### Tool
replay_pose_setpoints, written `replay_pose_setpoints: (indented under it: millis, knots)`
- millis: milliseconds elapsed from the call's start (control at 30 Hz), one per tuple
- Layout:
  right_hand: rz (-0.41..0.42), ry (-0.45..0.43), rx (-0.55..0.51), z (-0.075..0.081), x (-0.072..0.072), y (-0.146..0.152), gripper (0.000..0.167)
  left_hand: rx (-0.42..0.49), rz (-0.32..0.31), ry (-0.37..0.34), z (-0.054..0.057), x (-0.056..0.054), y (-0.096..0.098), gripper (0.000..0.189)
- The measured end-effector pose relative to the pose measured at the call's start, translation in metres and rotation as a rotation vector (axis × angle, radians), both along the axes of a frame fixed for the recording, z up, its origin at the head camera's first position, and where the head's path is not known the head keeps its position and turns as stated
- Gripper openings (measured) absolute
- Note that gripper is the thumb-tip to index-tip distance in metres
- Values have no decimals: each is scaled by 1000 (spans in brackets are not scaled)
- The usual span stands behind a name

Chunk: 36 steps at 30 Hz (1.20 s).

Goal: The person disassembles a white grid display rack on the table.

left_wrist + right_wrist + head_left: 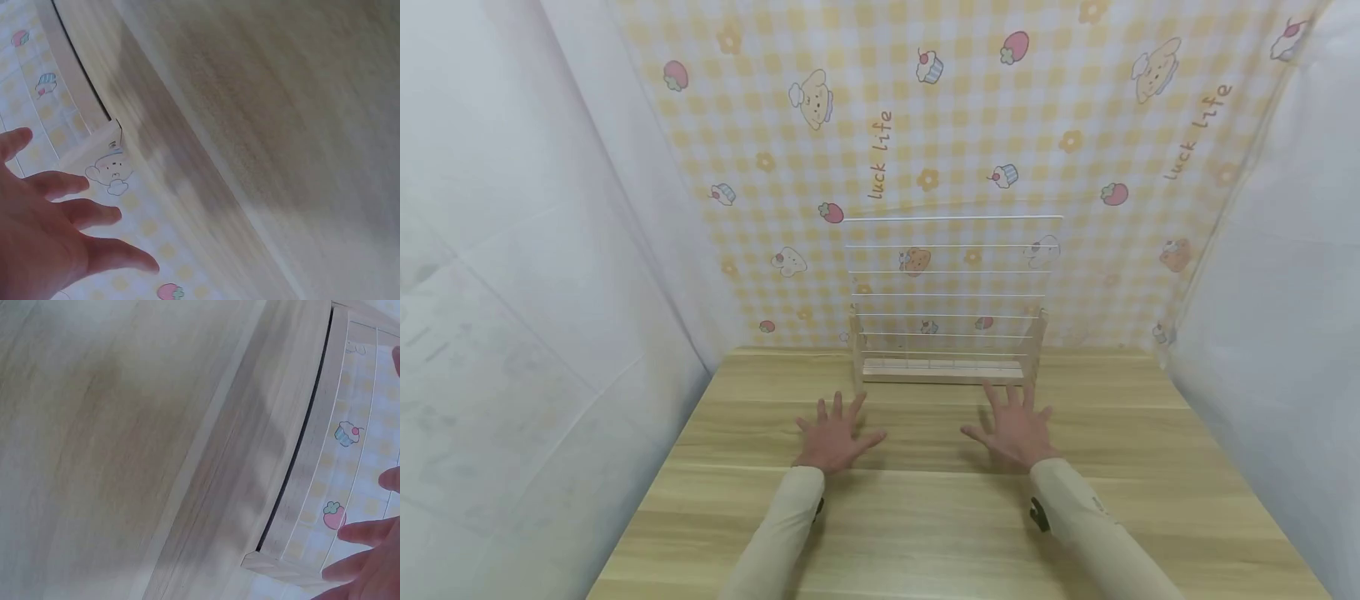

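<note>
Both hands are spread over the wooden table with nothing in them. My left hand (832,440) has its fingers splayed, left of and in front of a rack (943,378) with a pale wooden base, short side posts and several thin white horizontal bars. The right hand (1018,432) is likewise spread, fingertips pointing toward the rack's right post (1033,346). In the left wrist view, the left hand's fingers (115,253) appear beside the rack's wooden end. From the right wrist, the right hand's fingers (369,531) overlap the rack's thin bars, palm mostly out of frame.
The light wooden table (925,533) runs back to a yellow checked cloth (970,117) with cartoon prints, hanging behind the rack. White sheets hang at the left (535,333) and right (1262,333) sides. Dark bands show at both sleeves (775,533).
</note>
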State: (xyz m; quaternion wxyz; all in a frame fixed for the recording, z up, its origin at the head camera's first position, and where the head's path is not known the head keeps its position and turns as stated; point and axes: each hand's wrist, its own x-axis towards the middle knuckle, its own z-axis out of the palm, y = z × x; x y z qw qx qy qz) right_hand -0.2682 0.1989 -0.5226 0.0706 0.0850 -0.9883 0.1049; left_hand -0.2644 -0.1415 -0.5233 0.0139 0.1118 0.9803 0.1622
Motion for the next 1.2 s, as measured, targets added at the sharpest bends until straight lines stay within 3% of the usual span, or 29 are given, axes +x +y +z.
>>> replay_pose_setpoints:
  millis: [200, 400, 500, 667, 867, 1200]
  knots:
    - [40, 0, -54, 3, -3, 4, 96, 178, 18, -2, 3, -5, -5, 86]
    - [108, -36, -193, 6, -6, 11, 91, 385, 9, -16, 6, -12, -11, 84]
    - [131, -67, -258, 7, -7, 16, 92, 444, 0, -11, 7, -17, -14, 83]
    - [147, -121, -322, 11, -8, 26, 95, 514, -10, -33, 12, -26, -16, 82]
    - [133, -153, -372, 16, -13, 40, 94, 543, 2, -22, 27, -36, -16, 76]
    - [159, -87, -409, 24, -28, 69, 85, 602, -8, -27, 47, -60, -19, 72]
